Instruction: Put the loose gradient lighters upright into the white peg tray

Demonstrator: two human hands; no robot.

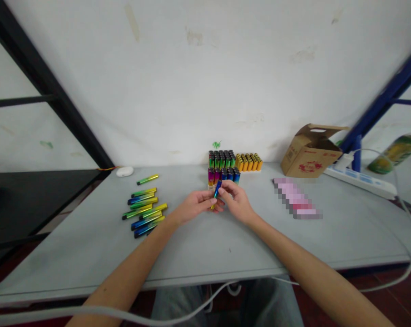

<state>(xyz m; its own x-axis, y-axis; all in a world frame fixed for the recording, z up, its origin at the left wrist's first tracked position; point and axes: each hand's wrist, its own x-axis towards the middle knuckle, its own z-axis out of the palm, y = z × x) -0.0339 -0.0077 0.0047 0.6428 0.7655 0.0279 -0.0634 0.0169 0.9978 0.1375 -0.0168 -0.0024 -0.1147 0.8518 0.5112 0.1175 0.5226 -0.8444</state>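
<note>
In front of me, over the middle of the table, a slim metallic lighter (217, 189), blue at the top and yellow at the bottom, is held tilted. My left hand (199, 203) pinches its lower end between thumb and fingers. The fingers of my right hand (237, 200) close on its upper part from the other side. Just behind my hands stand upright rows of purple and blue lighters (230, 174), partly hidden by them. Beyond these are green lighters with black tops (221, 159) and a block of yellow-orange ones (249, 161).
Several green-yellow and blue-yellow lighters (147, 211) lie loosely at the left. A white case (125, 171) sits near the wall. To the right are a pixelated pink object (295, 197), an open cardboard box (309, 156) and a power strip (362, 180) with a white cable.
</note>
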